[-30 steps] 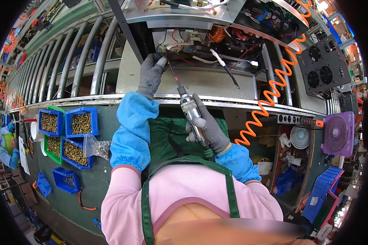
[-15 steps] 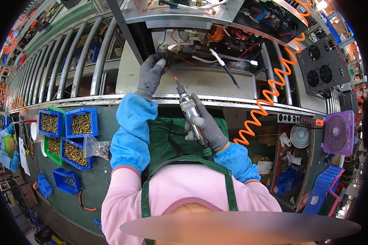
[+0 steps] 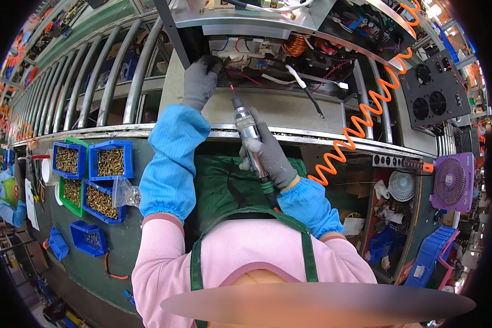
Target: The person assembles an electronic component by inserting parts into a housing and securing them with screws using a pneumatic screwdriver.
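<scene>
Fastening under way: right hand [image 3: 270, 156] wrapped tight around powered screwdriver [image 3: 248, 131], bit aimed into open chassis [image 3: 268, 109] on roller line. Left hand [image 3: 200, 82], gloved fingers curled, steadying a part by the wiring. Next, probably: bit seated squarely, straight pressure.

Both arms up fwd, blue sleeve covers over pink sleeves, grey gloves on: left hand [image 3: 200, 82] stretched furthest, fingers curled & pressed down at the far end, wrist bent; right hand [image 3: 269, 154] nearer the body, fist wrapped round a slim shaft, elbow tucked low.
</scene>
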`<state>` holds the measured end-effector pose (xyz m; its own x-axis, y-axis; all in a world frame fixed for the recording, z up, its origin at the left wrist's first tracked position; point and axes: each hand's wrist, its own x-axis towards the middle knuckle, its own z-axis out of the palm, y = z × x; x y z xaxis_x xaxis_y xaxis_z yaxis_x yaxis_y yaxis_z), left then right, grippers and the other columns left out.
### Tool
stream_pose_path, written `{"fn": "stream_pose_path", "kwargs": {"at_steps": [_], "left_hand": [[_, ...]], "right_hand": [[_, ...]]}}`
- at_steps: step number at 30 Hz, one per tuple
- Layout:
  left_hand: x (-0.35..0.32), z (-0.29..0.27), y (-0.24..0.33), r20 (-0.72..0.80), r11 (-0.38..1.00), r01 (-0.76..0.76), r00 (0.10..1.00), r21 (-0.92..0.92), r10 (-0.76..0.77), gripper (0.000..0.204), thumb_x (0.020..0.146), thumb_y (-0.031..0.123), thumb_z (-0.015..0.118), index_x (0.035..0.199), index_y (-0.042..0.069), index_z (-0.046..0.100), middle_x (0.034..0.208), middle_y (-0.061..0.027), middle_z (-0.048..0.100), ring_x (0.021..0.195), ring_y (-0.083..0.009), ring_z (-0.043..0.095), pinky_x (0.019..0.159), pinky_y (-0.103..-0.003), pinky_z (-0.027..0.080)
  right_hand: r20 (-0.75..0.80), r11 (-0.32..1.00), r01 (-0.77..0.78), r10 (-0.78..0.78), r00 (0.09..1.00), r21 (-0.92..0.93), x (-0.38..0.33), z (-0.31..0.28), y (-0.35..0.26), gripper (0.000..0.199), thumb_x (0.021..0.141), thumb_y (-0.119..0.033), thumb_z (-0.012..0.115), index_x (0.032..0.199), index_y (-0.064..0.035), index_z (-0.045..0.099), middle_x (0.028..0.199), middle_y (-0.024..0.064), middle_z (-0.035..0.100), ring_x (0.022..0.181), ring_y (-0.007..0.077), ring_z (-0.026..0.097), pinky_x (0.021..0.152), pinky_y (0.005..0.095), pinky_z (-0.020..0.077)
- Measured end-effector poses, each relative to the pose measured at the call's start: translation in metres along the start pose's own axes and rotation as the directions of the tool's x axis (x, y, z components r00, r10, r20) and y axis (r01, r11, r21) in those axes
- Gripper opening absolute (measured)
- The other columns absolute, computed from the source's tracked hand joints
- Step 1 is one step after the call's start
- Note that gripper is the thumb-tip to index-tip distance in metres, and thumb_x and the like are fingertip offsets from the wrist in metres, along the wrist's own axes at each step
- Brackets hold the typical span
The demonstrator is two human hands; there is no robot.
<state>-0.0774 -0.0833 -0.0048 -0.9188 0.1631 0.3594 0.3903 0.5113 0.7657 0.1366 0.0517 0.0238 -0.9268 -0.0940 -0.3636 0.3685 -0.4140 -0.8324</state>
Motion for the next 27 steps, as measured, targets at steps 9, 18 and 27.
{"fn": "stream_pose_path", "kwargs": {"at_steps": [9, 18, 27], "left_hand": [[0.005, 0.002, 0.01, 0.019, 0.999, 0.0, 1.0, 0.044, 0.0, 0.02, 0.083, 0.025, 0.064, 0.097, 0.011, 0.068, 0.089, -0.0149, 0.068, 0.084, -0.0325, 0.065, 0.073, -0.038, 0.05], [0.015, 0.006, 0.007, -0.064, 0.986, -0.162, 0.984, 0.048, 0.165, 0.026, 0.078, 0.032, 0.071, 0.092, 0.01, 0.07, 0.086, -0.0143, 0.068, 0.08, -0.0328, 0.064, 0.071, -0.038, 0.051], [0.015, 0.004, 0.011, -0.093, 0.992, -0.112, 0.989, 0.06, 0.118, 0.025, 0.079, 0.033, 0.07, 0.089, 0.01, 0.07, 0.086, -0.0154, 0.067, 0.082, -0.0335, 0.064, 0.071, -0.039, 0.05]], "right_hand": [[-0.009, 0.995, 0.089, -0.089, 0.996, 0.055, 0.014, -0.004, 0.01, 0.081, 0.081, -0.01, 0.059, 0.149, -0.0238, 0.017, 0.098, 0.0118, 0.049, 0.068, 0.016, 0.055, 0.049, 0.0302, 0.0549], [-0.114, 0.972, 0.179, -0.162, 0.98, 0.154, 0.026, 0.051, 0.034, 0.081, 0.082, -0.016, 0.057, 0.148, -0.0261, 0.013, 0.084, 0.0128, 0.052, 0.061, 0.0181, 0.057, 0.051, 0.0351, 0.0565], [-0.083, 0.928, 0.225, -0.21, 0.974, 0.297, 0.034, 0.052, 0.043, 0.084, 0.082, -0.009, 0.059, 0.149, -0.026, 0.01, 0.097, 0.0124, 0.052, 0.071, 0.0172, 0.057, 0.05, 0.0331, 0.0571]]}}
